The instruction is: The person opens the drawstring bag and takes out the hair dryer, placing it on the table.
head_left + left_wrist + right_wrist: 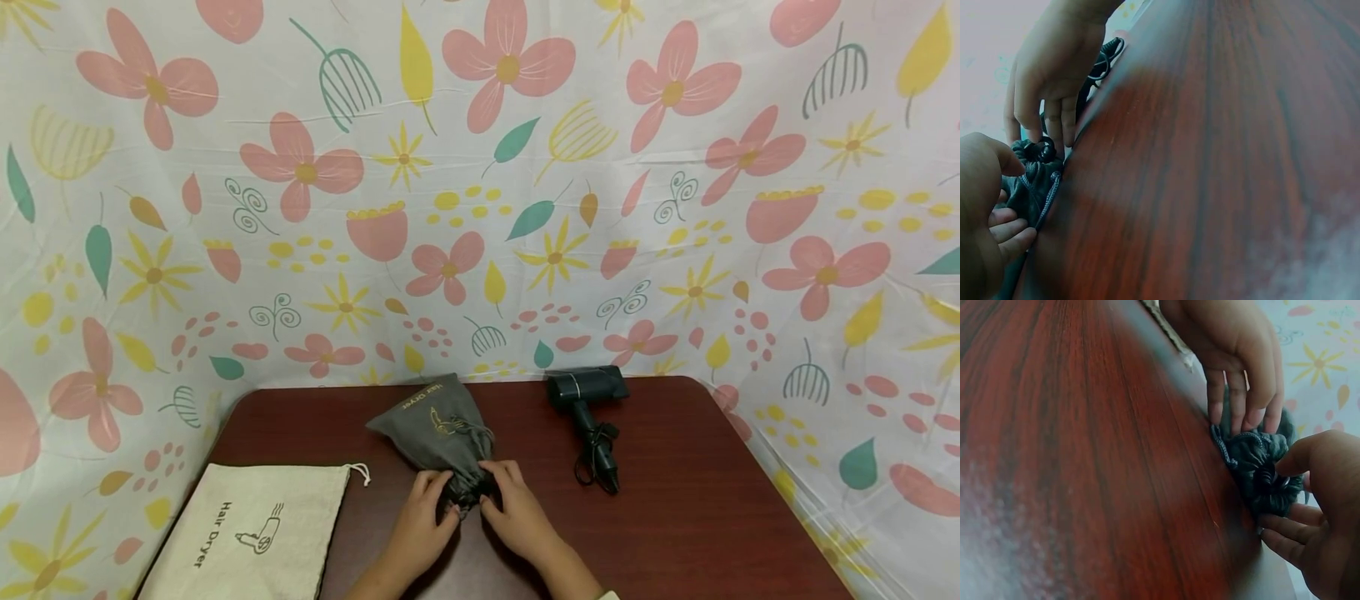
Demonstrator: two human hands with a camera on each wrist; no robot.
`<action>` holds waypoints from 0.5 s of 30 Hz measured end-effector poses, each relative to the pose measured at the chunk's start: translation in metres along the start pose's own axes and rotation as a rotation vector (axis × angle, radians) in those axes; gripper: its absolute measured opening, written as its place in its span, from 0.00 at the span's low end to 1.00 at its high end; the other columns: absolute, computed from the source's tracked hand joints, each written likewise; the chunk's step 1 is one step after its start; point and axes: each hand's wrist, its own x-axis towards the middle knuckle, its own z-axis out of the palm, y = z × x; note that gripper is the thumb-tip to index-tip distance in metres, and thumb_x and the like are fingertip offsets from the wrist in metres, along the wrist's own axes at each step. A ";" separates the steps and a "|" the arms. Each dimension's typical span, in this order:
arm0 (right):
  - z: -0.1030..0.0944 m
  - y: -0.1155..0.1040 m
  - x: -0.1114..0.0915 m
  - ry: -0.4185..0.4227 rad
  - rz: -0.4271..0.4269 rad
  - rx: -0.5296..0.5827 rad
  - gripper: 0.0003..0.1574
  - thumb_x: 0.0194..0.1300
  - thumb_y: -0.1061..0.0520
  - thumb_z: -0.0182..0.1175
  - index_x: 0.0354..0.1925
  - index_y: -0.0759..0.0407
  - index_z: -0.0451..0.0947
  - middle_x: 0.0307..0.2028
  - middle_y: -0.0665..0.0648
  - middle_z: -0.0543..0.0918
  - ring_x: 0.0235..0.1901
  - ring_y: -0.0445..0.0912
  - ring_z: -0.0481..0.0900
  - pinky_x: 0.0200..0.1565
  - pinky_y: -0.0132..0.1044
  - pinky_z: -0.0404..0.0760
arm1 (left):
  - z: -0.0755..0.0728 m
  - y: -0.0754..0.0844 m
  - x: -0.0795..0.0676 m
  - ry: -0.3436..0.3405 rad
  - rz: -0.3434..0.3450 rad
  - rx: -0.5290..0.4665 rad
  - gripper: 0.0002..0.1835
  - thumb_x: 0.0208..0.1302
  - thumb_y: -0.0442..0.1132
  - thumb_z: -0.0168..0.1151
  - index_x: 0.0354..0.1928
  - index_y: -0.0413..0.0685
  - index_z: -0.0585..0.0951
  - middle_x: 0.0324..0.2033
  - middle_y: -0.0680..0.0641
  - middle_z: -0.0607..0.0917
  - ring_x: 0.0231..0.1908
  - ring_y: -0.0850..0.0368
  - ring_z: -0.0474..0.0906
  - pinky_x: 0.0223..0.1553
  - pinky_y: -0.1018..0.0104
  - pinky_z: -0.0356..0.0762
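A grey drawstring bag (431, 425) printed "Hair Dryer" lies at the middle of the table, its gathered mouth towards me. My left hand (417, 527) holds the left side of that mouth between thumb and fingers. On the opposite side, my right hand (522, 518) grips the cloth the same way. Black coiled cord (1267, 478) shows in the bag's puckered opening in the right wrist view. A braided drawstring (1051, 195) hangs along the cloth in the left wrist view. The rest of the bag's contents is hidden.
A black hair dryer (585, 408) with its cord wrapped at the handle lies at the back right. At the front left is a flat beige drawstring bag (300, 500), also printed "Hair Dryer". A flowered curtain (480, 250) hangs behind the dark red table (690, 500).
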 end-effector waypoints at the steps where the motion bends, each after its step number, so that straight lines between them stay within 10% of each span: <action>1: 0.000 0.000 0.000 0.009 -0.001 -0.007 0.33 0.70 0.56 0.60 0.71 0.51 0.67 0.59 0.52 0.70 0.57 0.50 0.79 0.53 0.49 0.80 | 0.000 0.000 0.000 -0.004 -0.001 0.001 0.27 0.66 0.41 0.66 0.66 0.45 0.75 0.56 0.49 0.75 0.55 0.53 0.80 0.51 0.53 0.80; 15: 0.007 -0.001 -0.002 0.103 0.020 -0.036 0.28 0.67 0.56 0.63 0.65 0.51 0.73 0.51 0.50 0.73 0.44 0.43 0.80 0.43 0.37 0.79 | 0.005 0.002 0.005 0.005 -0.016 0.005 0.29 0.65 0.40 0.65 0.68 0.43 0.74 0.58 0.47 0.74 0.56 0.51 0.80 0.52 0.53 0.80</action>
